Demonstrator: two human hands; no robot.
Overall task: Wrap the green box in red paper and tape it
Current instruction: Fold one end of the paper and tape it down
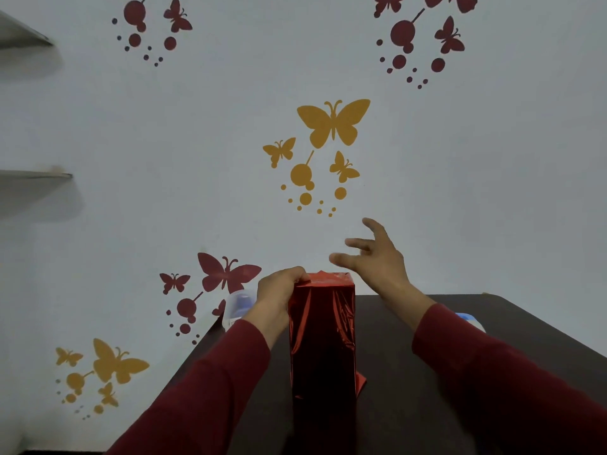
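A: Since no green shows anywhere, I log the box (322,343) as fully sheathed in red paper (320,318). It stands upright on the dark surface (410,372), close in front of the person and between the two forearms.

B: Long faces done, then?

A: By the look of it, yes. Foil is wrinkled but drawn snug down the face toward the camera. Top end appears folded over; a small point of paper pokes up at the far rim.

B: Hands?

A: Left hand (279,290) has its grip closed on the top left corner, fingers curled over the folded edge, pinning it. Right hand (374,257) is off the box, raised just above and right of the top, fingers spread wide, holding nothing.

B: Tape on yet?

A: Cannot tell. A faint gloss on the top fold might be tape or only foil shine. No strip on either hand that I can make out.

B: Bottom end?

A: A red flap (361,384) sticks out loose at the lower right, so I judge that end unfinished.

B: Supplies?

A: White-and-blue item (238,307) behind the left wrist, another pale blue one (468,320) partly hidden by the right sleeve. Too obscured to name.

B: Remaining?

A: Likely securing the top fold, then closing and taping the bottom.
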